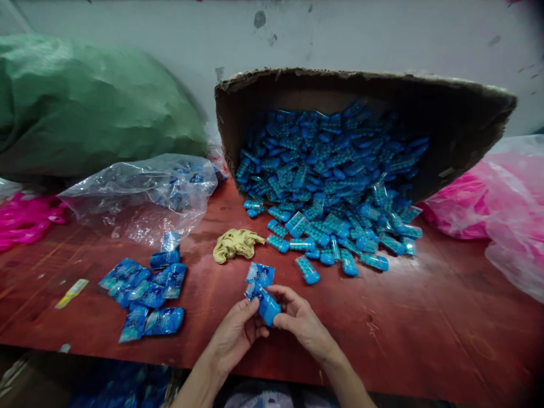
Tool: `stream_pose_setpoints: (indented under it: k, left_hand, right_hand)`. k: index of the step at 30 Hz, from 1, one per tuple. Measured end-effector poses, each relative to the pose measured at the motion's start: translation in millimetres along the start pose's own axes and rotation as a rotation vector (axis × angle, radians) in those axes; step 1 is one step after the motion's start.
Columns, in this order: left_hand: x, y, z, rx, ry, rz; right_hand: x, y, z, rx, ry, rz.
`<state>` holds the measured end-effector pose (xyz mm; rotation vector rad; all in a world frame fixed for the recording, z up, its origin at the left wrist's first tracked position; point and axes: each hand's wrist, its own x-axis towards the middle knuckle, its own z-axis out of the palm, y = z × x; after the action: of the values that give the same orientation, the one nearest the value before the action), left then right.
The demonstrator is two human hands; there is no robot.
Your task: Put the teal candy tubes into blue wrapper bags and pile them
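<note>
My left hand [238,328] pinches a small blue printed plastic sleeve [253,291] between thumb and fingers. My right hand [304,323] grips a small container with a rounded blue end [269,309], whose other end meets the sleeve; whether it is inside cannot be told. Just beyond my fingertips is another blue printed sleeve [261,273]. To the left lies a loose group of blue printed packs [147,290]. Ahead, many clear containers with blue caps and blue pellets [331,226] spill onto the red table [408,328].
A cardboard box [365,82] lies on its side, filled with the same containers. A crumpled yellowish glove-like piece [236,245], a clear plastic bag [140,187], a green sack [93,102], a pink-filled bag [476,198] and a yellow-white strip [72,293] surround the work area.
</note>
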<state>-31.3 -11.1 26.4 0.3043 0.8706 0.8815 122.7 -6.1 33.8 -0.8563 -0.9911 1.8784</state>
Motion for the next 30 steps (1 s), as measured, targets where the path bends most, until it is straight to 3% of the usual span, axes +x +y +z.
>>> stream_pose_setpoints:
  k: [3, 9, 14, 17, 20, 26, 30]
  left_hand:
    - [-3.1, 2.8, 2.7, 0.0, -0.027, -0.028]
    - [-6.1, 9.5, 10.1, 0.086, -0.026, 0.037]
    - [-4.7, 8.0, 11.8, 0.094, 0.07, 0.156]
    - [-4.9, 8.5, 7.6, 0.057, 0.054, 0.105]
    - [-5.1, 9.8, 1.4, -0.001, -0.062, -0.027]
    - [-5.3, 12.3, 0.9, -0.055, -0.208, -0.11]
    - [-6.1, 10.7, 7.5, -0.044, -0.213, -0.119]
  right_hand:
    - [0.5, -0.1, -0.3, -0.069, 0.006, -0.028]
    - [-5.1, 1.9, 6.5, -0.379, 0.149, -0.158]
    - [-11.4, -1.2, 14.1, -0.626, 0.188, -0.276]
    - [-12.7, -2.6, 13.8, -0.584, 0.189, -0.273]
    - [-11.1, -1.2, 9.6, -0.474, 0.173, -0.22]
    - [-5.7, 2.9, 5.3, -0.032, -0.122, -0.08]
    - [-5.7, -1.6, 3.4, -0.07, -0.116, -0.091]
